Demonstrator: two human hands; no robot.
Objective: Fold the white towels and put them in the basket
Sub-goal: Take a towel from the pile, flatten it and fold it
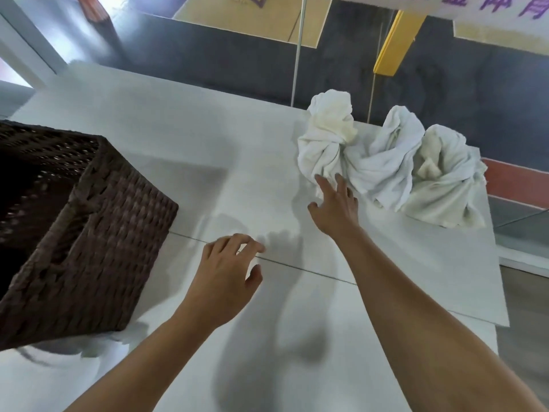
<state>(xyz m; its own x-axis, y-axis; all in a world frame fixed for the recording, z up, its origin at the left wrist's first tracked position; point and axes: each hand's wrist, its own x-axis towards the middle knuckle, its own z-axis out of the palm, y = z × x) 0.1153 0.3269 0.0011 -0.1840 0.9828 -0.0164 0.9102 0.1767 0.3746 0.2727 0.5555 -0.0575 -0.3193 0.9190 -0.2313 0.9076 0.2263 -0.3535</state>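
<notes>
Right hand (335, 205), fingers straight, touches the leftmost crumpled white towel (323, 141). Left hand (225, 270) hovers relaxed, empty, above the white desk (178, 129).

White table (208, 138); yellow post (395, 40)

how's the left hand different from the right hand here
The right hand is stretched far forward, fingertips at the edge of the nearest crumpled towel; the left hand is nearer the body, over the table, touching no towel. The right hand's fingers are straight and spread; the left hand's are loosely curled. Both hold nothing.
</notes>
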